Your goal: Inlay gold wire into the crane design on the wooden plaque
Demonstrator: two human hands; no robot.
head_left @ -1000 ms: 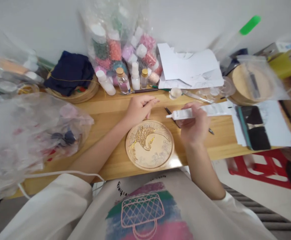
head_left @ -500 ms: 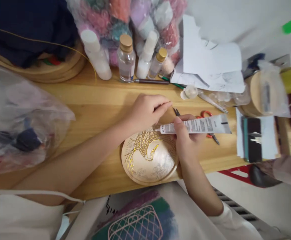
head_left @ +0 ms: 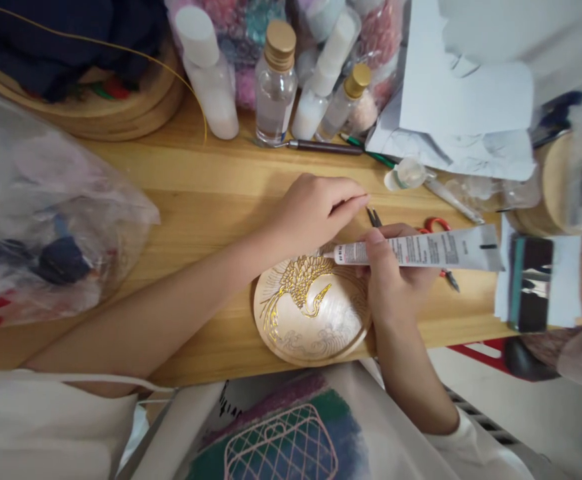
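My right hand (head_left: 395, 280) is wrapped round a white squeeze tube (head_left: 421, 248) with small print on it. Its nozzle points left, over the upper part of a round pale wooden plaque (head_left: 315, 337), and is partly covered by my left hand. A gold crane-like bird in raised lines and drawn grey waves mark the plaque. Across its upper left edge reaches my left hand (head_left: 315, 207), thumb and fingers pinched together. Whatever that pinch holds is too small to make out. Dark pointed tips (head_left: 373, 217) of a tool lie just beside those fingertips.
Behind my hands stand several bottles (head_left: 275, 93) and a dark-handled tool (head_left: 325, 147). Papers (head_left: 465, 113) and a red-handled tool (head_left: 438, 225) are to the right, near a dark phone-like case (head_left: 531, 283). At left are a plastic bag (head_left: 61, 220) and wooden hoops (head_left: 135, 110).
The whole view has shifted, so the plaque and both hands appear farther right. My hands keep nearly the same pose, with the tube still in my right hand.
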